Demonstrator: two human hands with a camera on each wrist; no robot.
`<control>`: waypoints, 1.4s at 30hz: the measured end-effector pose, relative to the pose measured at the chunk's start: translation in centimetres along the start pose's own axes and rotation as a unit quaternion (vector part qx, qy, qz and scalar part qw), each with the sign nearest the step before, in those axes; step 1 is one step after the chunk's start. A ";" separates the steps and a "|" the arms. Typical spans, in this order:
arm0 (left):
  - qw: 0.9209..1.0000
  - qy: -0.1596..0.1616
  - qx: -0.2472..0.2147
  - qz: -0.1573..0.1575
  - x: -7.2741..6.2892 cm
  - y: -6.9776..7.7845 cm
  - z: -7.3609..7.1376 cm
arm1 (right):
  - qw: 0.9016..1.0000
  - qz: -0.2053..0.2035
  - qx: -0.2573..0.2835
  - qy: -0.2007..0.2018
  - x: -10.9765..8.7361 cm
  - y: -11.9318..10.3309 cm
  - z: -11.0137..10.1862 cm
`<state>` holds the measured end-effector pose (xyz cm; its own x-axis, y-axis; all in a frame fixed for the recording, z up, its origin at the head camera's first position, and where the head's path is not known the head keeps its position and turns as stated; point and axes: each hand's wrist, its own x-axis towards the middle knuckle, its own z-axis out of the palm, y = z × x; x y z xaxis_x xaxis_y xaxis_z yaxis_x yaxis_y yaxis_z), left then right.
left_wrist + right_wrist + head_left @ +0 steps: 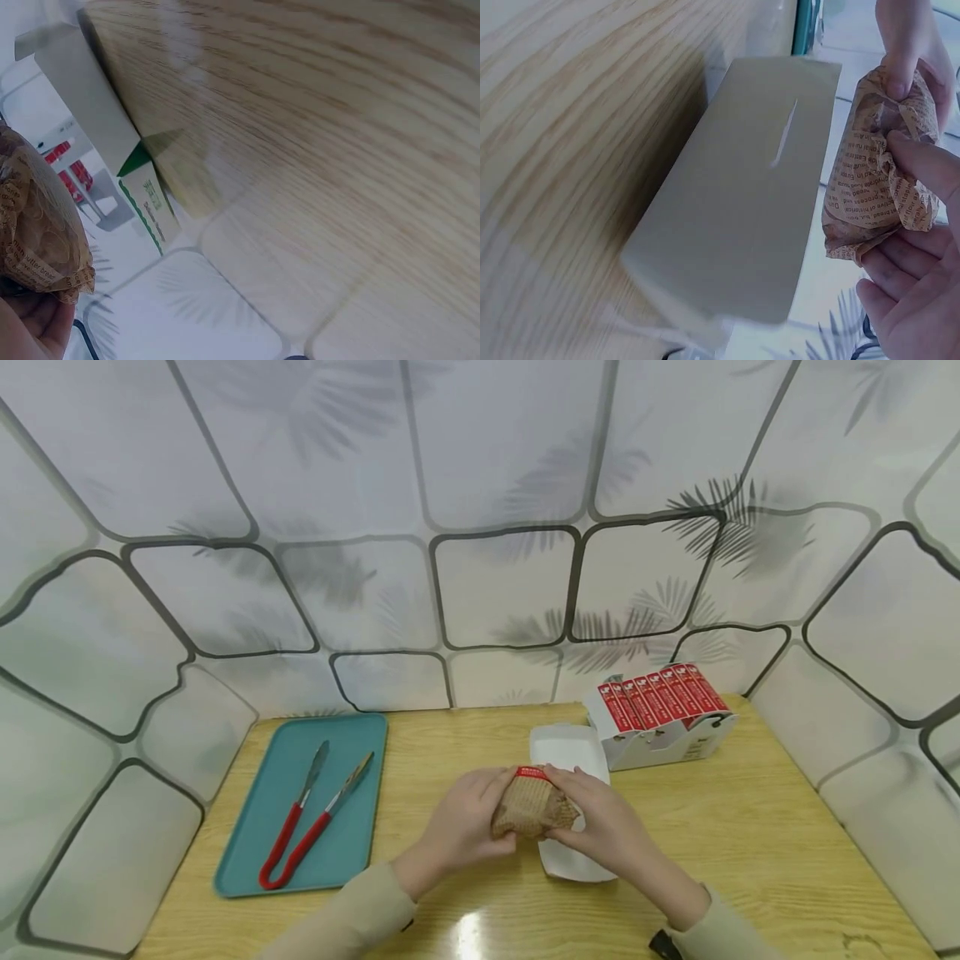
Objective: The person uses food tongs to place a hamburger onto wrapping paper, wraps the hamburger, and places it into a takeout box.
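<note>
Both hands hold a bundle wrapped in brown printed paper with a red label on top. The left hand grips its left side, thumb at the near edge. On the opposite side the right hand grips it, with thumb below and fingers on top. Crumpled paper folds show on the wrapped bundle in the right wrist view, and its contents are hidden. Under and behind the hands lies an open white carton, partly covered by them. The left wrist view also shows the carton, with green edging and print on a flap.
At left, a teal tray carries red-handled metal tongs. A white box with several upright red packets stands at the back right. A patterned wall encloses the back and sides of the wooden table.
</note>
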<state>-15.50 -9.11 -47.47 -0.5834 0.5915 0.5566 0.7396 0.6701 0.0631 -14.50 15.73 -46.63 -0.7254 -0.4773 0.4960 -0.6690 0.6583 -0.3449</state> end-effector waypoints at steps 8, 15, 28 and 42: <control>1.000 0.004 0.005 0.020 1.5 1.3 1.2 | 0.998 0.042 -0.009 -0.037 -1.5 1.1 -1.8; 0.999 0.000 0.027 0.035 2.6 2.7 2.8 | 0.998 0.044 -0.019 -0.038 -3.1 2.4 -3.3; 0.997 -0.077 0.013 0.003 3.1 4.6 5.3 | 0.997 0.037 -0.022 -0.059 -5.1 5.0 -3.1; 0.974 -0.222 -0.035 -0.041 2.4 4.6 5.2 | 0.986 0.096 0.002 -0.138 -5.6 5.5 -1.8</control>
<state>-15.25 -2.30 -50.18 -0.7171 0.6838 0.1349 0.6968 0.6997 0.1576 -13.83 23.05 -49.80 -0.8549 -0.4845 0.1855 -0.5151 0.7501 -0.4148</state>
